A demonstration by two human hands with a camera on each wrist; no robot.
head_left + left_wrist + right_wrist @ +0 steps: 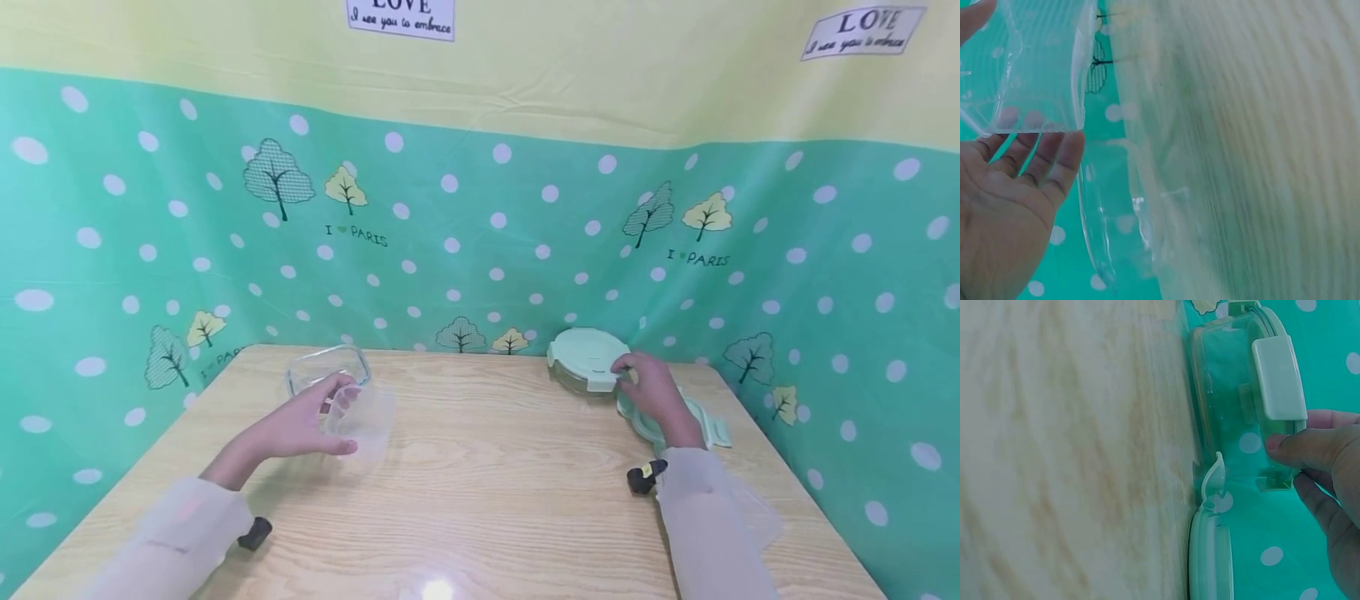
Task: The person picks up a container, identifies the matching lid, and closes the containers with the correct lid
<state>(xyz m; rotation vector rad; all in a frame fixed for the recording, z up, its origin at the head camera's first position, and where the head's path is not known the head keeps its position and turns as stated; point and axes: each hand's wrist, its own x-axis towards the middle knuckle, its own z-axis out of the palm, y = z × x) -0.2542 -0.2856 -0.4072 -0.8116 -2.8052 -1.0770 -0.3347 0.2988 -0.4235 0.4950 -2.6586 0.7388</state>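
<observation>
In the head view my left hand (300,427) grips a clear plastic container (369,429), thumb on the near side and fingers on the far side. The left wrist view shows its fingertips against the edge of that container (1041,94). Just behind it sits a clear glass container (364,365) on the table. At the back right stands a round glass container (1219,381) with a pale green clip lid (588,348). My right hand (656,390) pinches the lid's edge beside a clip (1280,378), thumb on the near side.
A second pale green lid (703,418) with clips lies on the table (487,467) under the right wrist. A clear flat piece (756,512) is partly hidden by the right sleeve. A polka-dot curtain (495,250) hangs along the table's back and sides.
</observation>
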